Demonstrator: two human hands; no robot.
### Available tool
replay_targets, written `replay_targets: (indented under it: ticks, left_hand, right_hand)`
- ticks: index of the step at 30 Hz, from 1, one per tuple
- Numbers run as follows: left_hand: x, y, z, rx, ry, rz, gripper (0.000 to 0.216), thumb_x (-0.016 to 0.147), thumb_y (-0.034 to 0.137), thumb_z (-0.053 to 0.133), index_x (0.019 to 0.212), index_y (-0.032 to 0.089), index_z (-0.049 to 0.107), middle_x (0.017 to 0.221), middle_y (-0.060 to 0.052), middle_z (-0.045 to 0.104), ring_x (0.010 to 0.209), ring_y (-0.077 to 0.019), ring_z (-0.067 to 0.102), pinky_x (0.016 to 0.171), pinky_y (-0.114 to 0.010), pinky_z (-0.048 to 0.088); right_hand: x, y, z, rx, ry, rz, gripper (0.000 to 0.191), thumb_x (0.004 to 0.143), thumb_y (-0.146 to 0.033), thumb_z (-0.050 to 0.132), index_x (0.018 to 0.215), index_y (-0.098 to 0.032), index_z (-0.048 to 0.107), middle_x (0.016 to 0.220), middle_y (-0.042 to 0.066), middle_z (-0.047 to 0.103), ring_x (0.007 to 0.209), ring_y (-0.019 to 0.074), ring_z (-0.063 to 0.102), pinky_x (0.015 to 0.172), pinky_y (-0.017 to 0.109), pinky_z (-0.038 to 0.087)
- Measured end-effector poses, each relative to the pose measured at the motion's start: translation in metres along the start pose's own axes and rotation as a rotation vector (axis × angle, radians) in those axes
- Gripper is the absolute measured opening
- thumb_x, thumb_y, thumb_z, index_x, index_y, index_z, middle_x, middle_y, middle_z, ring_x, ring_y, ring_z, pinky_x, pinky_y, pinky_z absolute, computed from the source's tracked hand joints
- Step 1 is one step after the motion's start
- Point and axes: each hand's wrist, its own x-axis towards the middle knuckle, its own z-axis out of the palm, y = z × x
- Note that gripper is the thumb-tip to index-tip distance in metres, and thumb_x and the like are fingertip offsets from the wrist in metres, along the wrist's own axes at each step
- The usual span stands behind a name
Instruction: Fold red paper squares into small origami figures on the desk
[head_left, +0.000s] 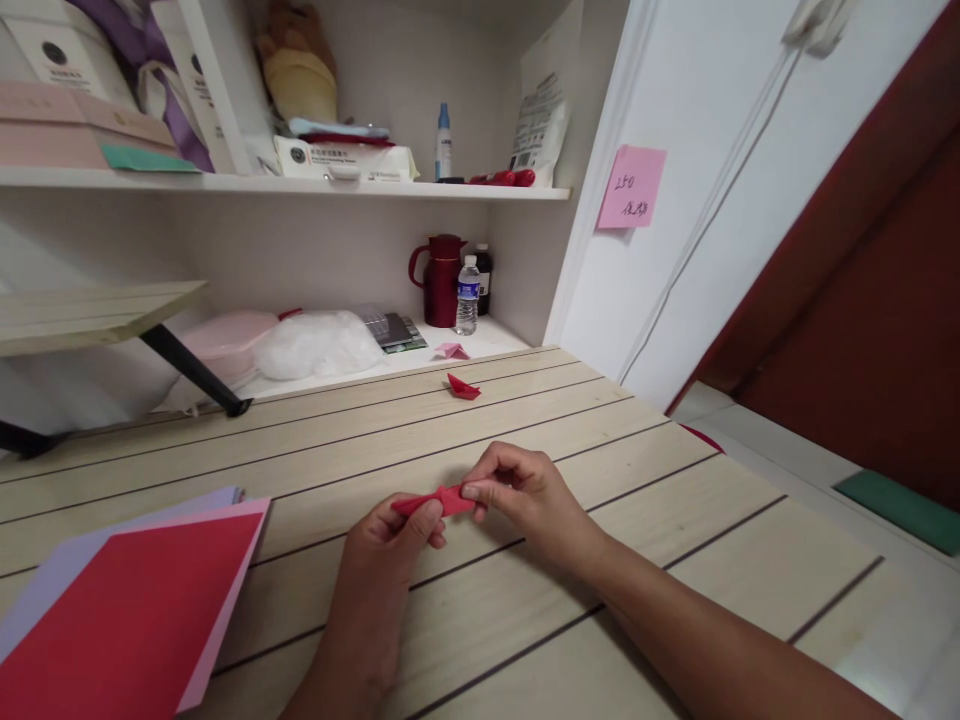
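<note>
Between my two hands is a small folded piece of red paper (451,497), held just above the wooden table (517,600). My left hand (397,545) pinches its left end, with the thumb lying on top. On the other end, the thumb and fingers of my right hand (517,485) are closed, the thumb pressing the near face. Part of the paper is hidden behind my fingers. Farther back on the table rests a small red paper boat (463,387).
Sheets of red paper (142,600), pink and lilac lie stacked at left. A black-legged wooden stand (195,365) is behind them. Along the back shelf are a pink folded paper (451,351), a dark red jug (442,285), a water bottle (467,298) and white stuffing (319,345).
</note>
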Motion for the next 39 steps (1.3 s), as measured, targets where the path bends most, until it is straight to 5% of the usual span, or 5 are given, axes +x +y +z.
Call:
replay_targets:
  ticks: [13, 16, 19, 26, 39]
  left_hand:
    - [0.0, -0.007, 0.005, 0.016, 0.115, -0.018, 0.033, 0.066, 0.048, 0.079, 0.079, 0.018, 0.074, 0.064, 0.001, 0.066, 0.065, -0.0128, 0.054, 0.068, -0.025, 0.041]
    - [0.0, -0.006, 0.006, 0.006, 0.124, -0.005, 0.033, 0.065, 0.047, 0.079, 0.079, 0.018, 0.075, 0.064, 0.001, 0.066, 0.064, -0.013, 0.054, 0.066, -0.025, 0.042]
    - [-0.001, -0.005, 0.007, -0.018, 0.112, 0.018, 0.03, 0.066, 0.046, 0.078, 0.076, 0.018, 0.075, 0.064, 0.001, 0.067, 0.063, -0.0133, 0.055, 0.066, -0.025, 0.044]
    - [-0.001, -0.008, 0.009, -0.021, 0.123, 0.033, 0.026, 0.067, 0.043, 0.078, 0.071, 0.018, 0.073, 0.06, 0.001, 0.065, 0.06, -0.0126, 0.053, 0.061, -0.024, 0.043]
    - [-0.006, -0.007, 0.008, -0.045, 0.096, 0.069, 0.028, 0.072, 0.046, 0.075, 0.078, 0.019, 0.075, 0.067, 0.0, 0.068, 0.064, -0.0141, 0.057, 0.067, -0.026, 0.046]
  right_hand:
    - [-0.001, -0.001, 0.009, 0.065, 0.112, 0.152, 0.035, 0.073, -0.045, 0.08, 0.07, -0.018, 0.059, 0.062, -0.002, 0.064, 0.047, 0.0117, 0.061, 0.048, 0.023, 0.041]
    - [-0.002, -0.001, 0.014, 0.242, 0.092, 0.209, 0.037, 0.07, -0.04, 0.084, 0.091, -0.02, 0.062, 0.062, -0.005, 0.065, 0.054, 0.0136, 0.065, 0.058, 0.025, 0.046]
    - [-0.002, 0.001, 0.018, 0.39, 0.035, 0.269, 0.059, 0.064, -0.033, 0.089, 0.113, -0.021, 0.059, 0.066, -0.005, 0.069, 0.065, 0.0147, 0.067, 0.073, 0.029, 0.05]
    - [-0.001, 0.003, 0.023, 0.334, 0.063, 0.282, 0.045, 0.051, -0.039, 0.094, 0.061, -0.017, 0.055, 0.055, 0.0, 0.067, 0.052, 0.013, 0.06, 0.054, 0.024, 0.044]
    - [-0.004, -0.005, 0.02, 0.342, 0.01, 0.306, 0.039, 0.071, -0.05, 0.081, 0.069, -0.015, 0.063, 0.059, 0.003, 0.07, 0.056, 0.016, 0.065, 0.063, 0.031, 0.052]
